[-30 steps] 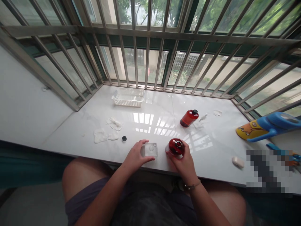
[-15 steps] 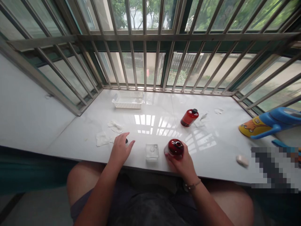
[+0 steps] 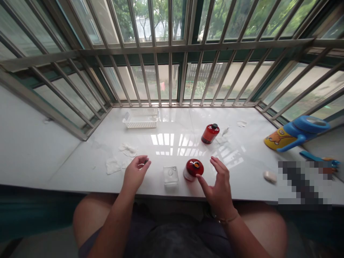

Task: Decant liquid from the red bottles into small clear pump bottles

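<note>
My left hand (image 3: 135, 175) has its thumb and fingers closed on a small black bottle cap (image 3: 146, 162), partly hidden by the fingertips. To the right, my right hand (image 3: 219, 188) is open, thumb and fingers spread, beside an uncapped red bottle (image 3: 192, 171). That bottle stands upright near the counter's front edge, its round mouth showing; the thumb tip is close to it, and I cannot tell whether they touch. Between my hands sits a small square clear glass container (image 3: 171, 175). Farther back stands a second red bottle (image 3: 210, 134) with a black cap on.
A white perforated basket (image 3: 141, 124) is at the back left. Crumpled white tissues (image 3: 113, 166) lie left of my left hand. On the right are a blue and yellow flask (image 3: 292, 136), a pale oval object (image 3: 270, 176) and a blurred-out dark item. Metal window bars border the counter (image 3: 172, 197).
My right hand has let go of the red bottle and opened to its right. My left fingers have closed on the black cap. The view has shifted slightly.
</note>
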A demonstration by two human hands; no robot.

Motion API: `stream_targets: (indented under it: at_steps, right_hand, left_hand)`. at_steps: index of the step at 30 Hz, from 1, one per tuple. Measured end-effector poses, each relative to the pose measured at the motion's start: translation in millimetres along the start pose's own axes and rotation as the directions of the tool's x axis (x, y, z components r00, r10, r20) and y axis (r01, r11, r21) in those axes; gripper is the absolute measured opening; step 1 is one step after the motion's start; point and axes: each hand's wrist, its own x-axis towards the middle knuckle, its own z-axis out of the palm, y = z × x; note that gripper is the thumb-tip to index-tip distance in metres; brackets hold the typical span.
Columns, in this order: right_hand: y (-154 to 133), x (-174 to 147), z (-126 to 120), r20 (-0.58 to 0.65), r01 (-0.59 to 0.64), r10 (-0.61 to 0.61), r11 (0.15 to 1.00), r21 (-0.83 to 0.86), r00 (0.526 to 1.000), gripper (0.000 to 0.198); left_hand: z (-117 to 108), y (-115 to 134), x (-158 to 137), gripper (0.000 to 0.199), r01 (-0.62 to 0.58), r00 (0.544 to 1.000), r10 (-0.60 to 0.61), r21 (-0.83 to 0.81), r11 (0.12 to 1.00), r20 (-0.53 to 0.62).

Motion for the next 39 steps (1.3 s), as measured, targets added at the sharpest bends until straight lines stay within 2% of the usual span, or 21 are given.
stream_targets:
  at_steps: [2, 4, 7, 10, 13, 16, 19, 21, 22, 24, 26, 29, 33, 35, 39]
  right_hand:
    - [-19, 9, -8, -0.003, 0.138, -0.138, 0.99, 0.004, 0.99, 0.064]
    - [-40, 17, -11, 0.055, 0.241, -0.244, 0.969, 0.063, 0.968, 0.058]
    - [-65, 23, -8, 0.115, 0.296, -0.316, 0.941, 0.165, 0.942, 0.059]
    - [-78, 24, -5, 0.099, 0.292, -0.323, 0.926, 0.239, 0.941, 0.056]
    - [-78, 23, -6, 0.095, 0.274, -0.309, 0.923, 0.271, 0.946, 0.051]
    - [-69, 25, -11, 0.099, 0.222, -0.252, 0.944, 0.245, 0.963, 0.051]
    - [-53, 31, -18, 0.096, 0.133, -0.146, 0.983, 0.126, 0.985, 0.049]
    - [-41, 37, -21, 0.101, 0.093, -0.097, 0.995, 0.042, 0.99, 0.042]
    - [-36, 40, -22, 0.107, 0.088, -0.089, 0.996, 0.015, 0.99, 0.038]
    - [-29, 45, -23, 0.126, 0.101, -0.098, 0.995, -0.013, 0.987, 0.029]
    - [-24, 49, -22, 0.169, 0.125, -0.119, 0.992, -0.026, 0.978, 0.024]
    - [-21, 49, -17, 0.22, 0.118, -0.107, 0.993, -0.033, 0.97, 0.024]
    - [-16, 45, -11, 0.223, 0.095, -0.092, 0.995, -0.006, 0.97, 0.027]
    - [-14, 43, -8, 0.211, 0.093, -0.094, 0.996, 0.018, 0.973, 0.03]
    - [-16, 37, -8, 0.213, 0.083, -0.091, 0.996, 0.043, 0.973, 0.036]
  left_hand:
    - [17, 26, -20, 0.042, 0.034, 0.999, -0.021, -0.357, 0.933, 0.04]
    - [36, 53, -43, 0.043, 0.13, 0.989, -0.058, -0.591, 0.796, 0.138]
    - [57, 83, -74, 0.047, 0.292, 0.941, -0.048, -0.731, 0.617, 0.335]
    - [69, 94, -93, 0.047, 0.344, 0.906, 0.013, -0.753, 0.561, 0.424]
    - [75, 90, -98, 0.047, 0.339, 0.892, 0.052, -0.742, 0.578, 0.449]
    - [74, 81, -93, 0.056, 0.249, 0.892, 0.127, -0.706, 0.663, 0.434]
    - [66, 78, -84, 0.058, 0.01, 0.905, 0.23, -0.558, 0.83, 0.358]
    - [61, 78, -75, 0.055, -0.178, 0.899, 0.292, -0.338, 0.924, 0.326]
    - [60, 79, -71, 0.058, -0.262, 0.886, 0.324, -0.219, 0.94, 0.332]
    - [63, 81, -60, 0.068, -0.393, 0.844, 0.379, -0.042, 0.919, 0.379]
    - [72, 82, -49, 0.08, -0.471, 0.801, 0.411, 0.033, 0.882, 0.436]
    - [90, 84, -36, 0.091, -0.51, 0.752, 0.421, 0.043, 0.859, 0.506]
    - [108, 87, -29, 0.086, -0.476, 0.713, 0.4, -0.022, 0.879, 0.576]
    - [112, 87, -30, 0.082, -0.452, 0.713, 0.401, -0.06, 0.89, 0.574]
    - [111, 87, -33, 0.08, -0.411, 0.748, 0.384, -0.077, 0.908, 0.541]
